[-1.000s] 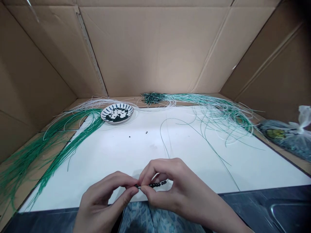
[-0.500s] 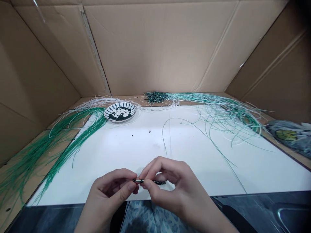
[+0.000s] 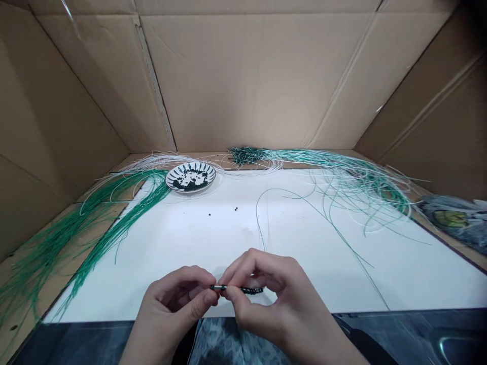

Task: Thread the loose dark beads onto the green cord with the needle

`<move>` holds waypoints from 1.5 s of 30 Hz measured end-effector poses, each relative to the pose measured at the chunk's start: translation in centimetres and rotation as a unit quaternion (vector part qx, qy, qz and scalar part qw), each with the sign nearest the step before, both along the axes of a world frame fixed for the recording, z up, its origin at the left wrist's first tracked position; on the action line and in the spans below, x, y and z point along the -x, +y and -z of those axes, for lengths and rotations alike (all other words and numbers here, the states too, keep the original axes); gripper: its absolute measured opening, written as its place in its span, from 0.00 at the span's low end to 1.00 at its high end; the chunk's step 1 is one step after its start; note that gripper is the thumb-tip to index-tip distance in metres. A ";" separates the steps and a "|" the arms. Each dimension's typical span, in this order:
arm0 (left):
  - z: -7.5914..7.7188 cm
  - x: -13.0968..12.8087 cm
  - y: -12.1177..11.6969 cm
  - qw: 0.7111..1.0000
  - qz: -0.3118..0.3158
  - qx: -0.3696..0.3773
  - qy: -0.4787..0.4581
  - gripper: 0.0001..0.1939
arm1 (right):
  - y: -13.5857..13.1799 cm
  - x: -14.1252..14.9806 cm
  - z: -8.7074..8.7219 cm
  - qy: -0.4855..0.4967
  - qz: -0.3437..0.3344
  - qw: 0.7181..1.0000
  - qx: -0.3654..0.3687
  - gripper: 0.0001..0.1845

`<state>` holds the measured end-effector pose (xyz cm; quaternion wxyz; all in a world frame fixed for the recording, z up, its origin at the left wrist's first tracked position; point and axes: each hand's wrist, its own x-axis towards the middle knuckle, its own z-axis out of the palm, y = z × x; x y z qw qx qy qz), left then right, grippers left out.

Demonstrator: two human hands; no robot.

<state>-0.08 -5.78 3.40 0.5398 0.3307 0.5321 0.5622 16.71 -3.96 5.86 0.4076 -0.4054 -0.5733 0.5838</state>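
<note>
Low in the middle, a short strand of dark beads on a cord (image 3: 243,290) runs between my two hands, with a thin pale stiff end at its left. My left hand (image 3: 175,296) pinches that end between thumb and forefinger. My right hand (image 3: 266,289) grips the beaded part, and its fingers hide some of the beads. Far ahead, a blue-and-white striped plate (image 3: 190,176) holds a heap of dark and pale beads. A couple of loose dark beads (image 3: 222,211) lie on the white board (image 3: 152,274).
Bundles of green cords (image 3: 114,223) spread to the left, and white cords (image 3: 152,162) and green cords (image 3: 361,187) run along the back and right. A plastic bag (image 3: 452,218) lies at the right. Cardboard walls (image 3: 258,76) surround the board.
My left hand has moved slightly right and closer to my right hand, and the strand sits a little lower. The whole view has shifted slightly.
</note>
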 end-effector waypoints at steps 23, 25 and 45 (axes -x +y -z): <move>-0.3 -1.0 -0.4 0.997 -0.003 0.002 -0.079 0.19 | -0.5 1.2 0.6 0.019 0.045 0.999 -0.019 0.04; -0.4 -1.1 -0.4 0.997 -0.005 0.003 -0.080 0.19 | -0.5 1.4 0.6 0.029 0.050 0.998 -0.012 0.04; 1.5 0.9 -0.3 0.990 0.082 -0.113 0.007 0.07 | -1.0 1.6 0.8 0.085 0.071 0.994 0.016 0.05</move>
